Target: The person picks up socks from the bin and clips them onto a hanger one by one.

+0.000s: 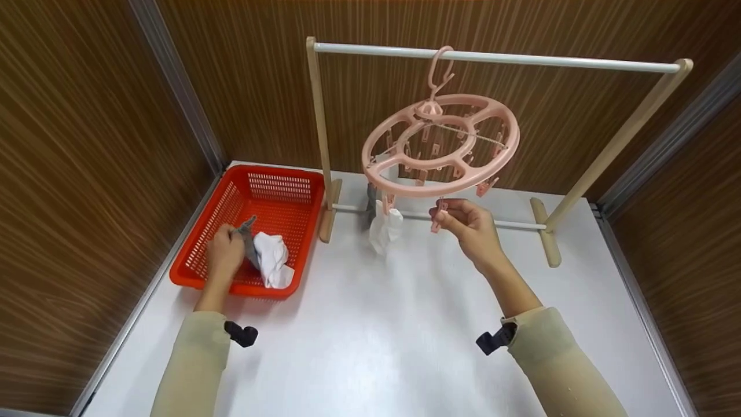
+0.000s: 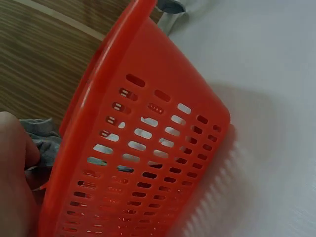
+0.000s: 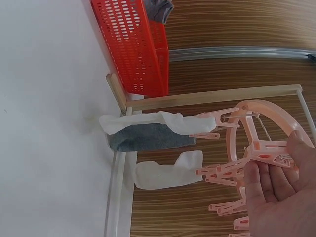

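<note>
My left hand [image 1: 224,253] reaches into the red basket [image 1: 315,200] and grips a grey sock [image 1: 248,243]. A bunched white sock [image 1: 271,259] lies beside it in the basket. In the left wrist view the basket wall covers most of the grey sock. With thumb and fingers my right hand [image 1: 479,234] pinches a pink clothespin [image 3: 269,152] at the near edge of the round pink hanger [image 1: 399,188]. Nothing shows in that clothespin's jaws. From other clips hang a white sock [image 3: 148,121], a grey sock [image 3: 148,138] and another white sock [image 3: 170,173].
The hanger hooks over the white bar [image 1: 550,59] of a wooden-legged rack [image 1: 619,145]. More pink clothespins [image 3: 227,207] dangle under its ring. Wood-patterned walls [image 1: 249,75] enclose the white table [image 1: 359,341] at the back and sides.
</note>
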Demonstrator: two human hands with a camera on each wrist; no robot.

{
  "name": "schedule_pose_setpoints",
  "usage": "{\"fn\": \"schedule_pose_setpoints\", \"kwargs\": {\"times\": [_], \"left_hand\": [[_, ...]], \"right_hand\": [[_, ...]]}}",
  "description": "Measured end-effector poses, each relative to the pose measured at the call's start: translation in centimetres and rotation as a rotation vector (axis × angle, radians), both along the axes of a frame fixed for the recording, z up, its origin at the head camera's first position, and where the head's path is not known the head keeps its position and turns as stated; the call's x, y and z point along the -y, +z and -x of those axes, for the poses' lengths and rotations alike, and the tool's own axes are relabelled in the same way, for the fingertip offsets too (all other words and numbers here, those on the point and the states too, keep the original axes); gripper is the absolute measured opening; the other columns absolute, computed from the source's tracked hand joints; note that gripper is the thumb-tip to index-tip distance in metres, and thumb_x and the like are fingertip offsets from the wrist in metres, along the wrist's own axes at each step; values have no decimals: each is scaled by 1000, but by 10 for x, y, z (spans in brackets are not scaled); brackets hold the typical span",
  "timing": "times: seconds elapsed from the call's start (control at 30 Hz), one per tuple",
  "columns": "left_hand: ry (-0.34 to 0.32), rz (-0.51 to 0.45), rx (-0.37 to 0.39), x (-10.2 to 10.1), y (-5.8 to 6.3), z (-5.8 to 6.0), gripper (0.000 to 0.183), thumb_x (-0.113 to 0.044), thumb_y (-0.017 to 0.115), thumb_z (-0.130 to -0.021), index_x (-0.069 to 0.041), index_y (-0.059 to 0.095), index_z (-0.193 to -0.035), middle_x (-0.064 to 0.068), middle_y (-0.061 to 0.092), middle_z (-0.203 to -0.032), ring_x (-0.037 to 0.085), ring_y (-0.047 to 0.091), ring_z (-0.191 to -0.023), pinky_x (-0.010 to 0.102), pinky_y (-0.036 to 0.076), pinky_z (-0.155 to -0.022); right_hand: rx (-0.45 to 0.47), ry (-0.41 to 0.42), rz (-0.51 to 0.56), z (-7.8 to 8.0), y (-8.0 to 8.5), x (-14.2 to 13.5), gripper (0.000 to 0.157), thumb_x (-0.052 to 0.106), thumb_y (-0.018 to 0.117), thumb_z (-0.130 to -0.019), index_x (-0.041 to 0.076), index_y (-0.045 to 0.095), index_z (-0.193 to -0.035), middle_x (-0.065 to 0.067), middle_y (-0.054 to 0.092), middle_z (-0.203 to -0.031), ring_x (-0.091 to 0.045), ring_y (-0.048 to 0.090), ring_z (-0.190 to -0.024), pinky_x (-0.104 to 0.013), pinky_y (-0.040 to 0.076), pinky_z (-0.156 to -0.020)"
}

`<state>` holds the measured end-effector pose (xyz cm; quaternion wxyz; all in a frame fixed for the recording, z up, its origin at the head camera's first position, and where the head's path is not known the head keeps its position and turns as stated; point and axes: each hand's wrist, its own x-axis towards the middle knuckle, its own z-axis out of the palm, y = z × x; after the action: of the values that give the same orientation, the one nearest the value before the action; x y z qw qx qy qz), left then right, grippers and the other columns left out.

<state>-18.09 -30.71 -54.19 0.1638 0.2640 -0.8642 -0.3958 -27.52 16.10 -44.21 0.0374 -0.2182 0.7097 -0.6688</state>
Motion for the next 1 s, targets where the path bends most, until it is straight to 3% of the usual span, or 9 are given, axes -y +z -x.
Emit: {"fn": "schedule_pose_setpoints", "kwargs": {"times": [0.1, 0.2, 0.27, 0.37, 0.5, 0.63, 0.8, 1.0], "left_hand": [[24, -82, -24, 0, 3, 1, 29, -20, 37, -101, 2, 57, -105, 27, 63, -110, 42, 55, -100, 53, 42, -88], [66, -211, -70, 0, 8, 2, 31, -18, 34, -101, 4, 55, -106, 26, 60, -110, 38, 53, -103, 47, 40, -91], [93, -370, -112, -1, 13, 1, 28, -17, 33, -101, 1, 54, -105, 21, 56, -103, 31, 53, -95, 41, 45, -83], [114, -680, -199, -1, 20, 1, 20, -13, 31, -99, -6, 49, -104, 12, 50, -104, 21, 50, -92, 34, 46, -76], [85, -1062, -271, 4, 29, 1, 20, -11, 30, -97, -17, 41, -112, 6, 47, -123, 22, 54, -110, 38, 50, -94], [26, -1261, -289, 7, 36, -1, 26, -17, 40, -100, -19, 39, -126, 2, 48, -129, 19, 55, -119, 34, 45, -108], [2, -1275, -301, -3, 45, -2, 38, -27, 57, -101, -20, 43, -136, 1, 55, -127, 17, 55, -120, 38, 38, -115], [-9, -1060, -284, -17, 50, 2, 46, -33, 58, -100, -22, 47, -144, 0, 59, -121, 17, 59, -111, 34, 52, -97]], "right_hand": [[4, -5, 5, 0, -1, 1, 34, 15, 69, -94, -9, 63, -116, -20, 72, -107, -23, 72, -97, -31, 56, -92], [8, -3, 20, 0, -2, 2, 32, 14, 69, -94, -9, 63, -115, -16, 73, -105, -27, 72, -97, -32, 56, -92], [7, -3, 27, 0, -2, 3, 32, 14, 69, -94, -9, 63, -115, -12, 74, -103, -31, 71, -98, -32, 57, -92], [3, 0, 33, 0, -2, 4, 33, 14, 69, -94, -11, 63, -115, -10, 75, -101, -28, 72, -95, -33, 57, -91], [4, 1, 30, 1, -2, 5, 34, 14, 70, -94, -11, 62, -115, -11, 75, -101, -20, 72, -91, -32, 57, -92], [2, -5, 30, 1, -2, 6, 31, 14, 70, -94, -8, 64, -115, -11, 75, -101, -21, 72, -92, -33, 57, -91], [3, 4, 22, 1, -2, 6, 33, 16, 69, -94, -8, 63, -116, -17, 73, -105, -21, 72, -92, -33, 57, -91], [8, 4, 32, 2, -3, 7, 34, 14, 68, -95, -12, 61, -117, -22, 72, -106, -21, 72, -86, -33, 58, -88]]}}
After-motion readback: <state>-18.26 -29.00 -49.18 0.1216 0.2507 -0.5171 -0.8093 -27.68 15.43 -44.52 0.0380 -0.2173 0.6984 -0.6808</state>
